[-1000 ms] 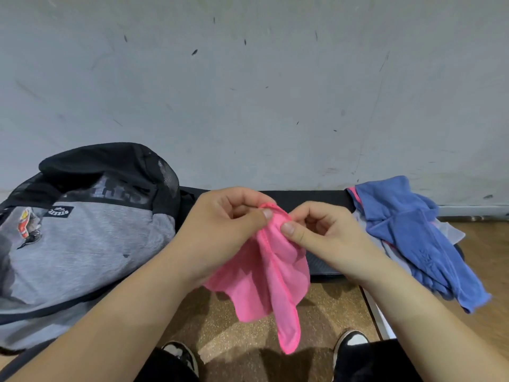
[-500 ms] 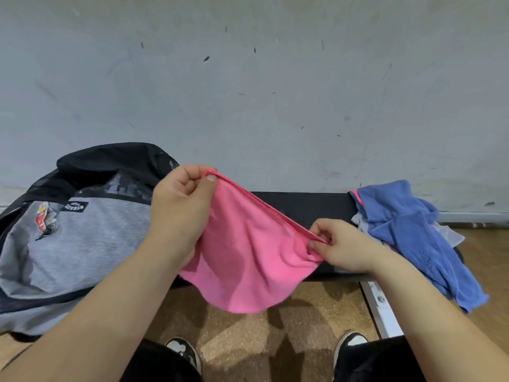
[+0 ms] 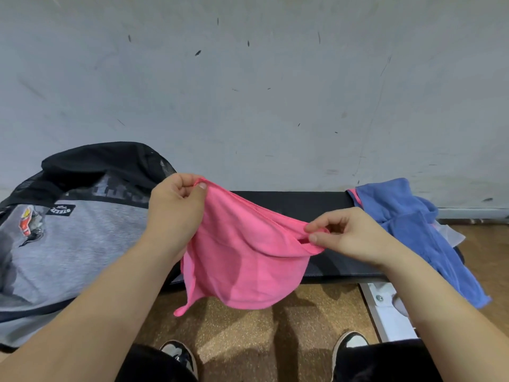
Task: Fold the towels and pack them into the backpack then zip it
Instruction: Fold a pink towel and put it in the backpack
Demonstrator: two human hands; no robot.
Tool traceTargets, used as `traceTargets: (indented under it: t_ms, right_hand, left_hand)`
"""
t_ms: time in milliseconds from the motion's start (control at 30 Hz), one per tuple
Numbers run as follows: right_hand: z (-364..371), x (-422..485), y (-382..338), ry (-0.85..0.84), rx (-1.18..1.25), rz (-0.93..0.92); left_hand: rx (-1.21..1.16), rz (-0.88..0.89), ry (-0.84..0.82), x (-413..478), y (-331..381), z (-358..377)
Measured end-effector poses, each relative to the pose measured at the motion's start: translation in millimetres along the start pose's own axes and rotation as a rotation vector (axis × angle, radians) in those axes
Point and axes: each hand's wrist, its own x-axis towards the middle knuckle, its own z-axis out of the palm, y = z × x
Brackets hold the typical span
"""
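Both our hands pinch the pink towel (image 3: pixel 248 260) along its top edge, left hand (image 3: pixel 176 213) high, right hand (image 3: pixel 355 238) lower, spreading it above the table (image 3: pixel 289 202). We judge the first fold is starting; next, bring the corners together. Blue towels (image 3: pixel 407 221) lie to the right and the backpack (image 3: pixel 68 244) to the left; we cannot read its black patch (image 3: pixel 62 210).

The left forearm (image 3: pixel 110 293) and the right forearm (image 3: pixel 440 312) are uncovered as far as the view reaches. The left grip (image 3: pixel 176 213) and the right grip (image 3: pixel 355 238) are bare too, each thumb ending in a short, plain nail. Black cloth covers the left leg (image 3: pixel 148 365) and the right leg (image 3: pixel 385 362); whether trousers or shorts cannot be told. The left shoe (image 3: pixel 180 357) and the right shoe (image 3: pixel 349 343) are black-and-white sneakers, pale toe panels edged in black.
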Motion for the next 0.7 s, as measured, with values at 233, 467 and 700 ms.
traceTargets:
  t_ms: [233,467,700]
  right_hand:
    - [5.8,5.7,11.5,-0.083,-0.398,-0.064]
    - [6.1,2.6,11.8,0.048,-0.316,-0.142]
    - [-15.0,-5.4,12.6,0.310,0.351,0.047]
  left_hand:
    - [0.011,-0.017,-0.024,-1.3,-3.1,7.8]
    - [0.027,-0.022,0.005,6.7,-8.2,-0.7]
    - [-0.106,-0.004,-0.235,15.3,-11.7,-20.7]
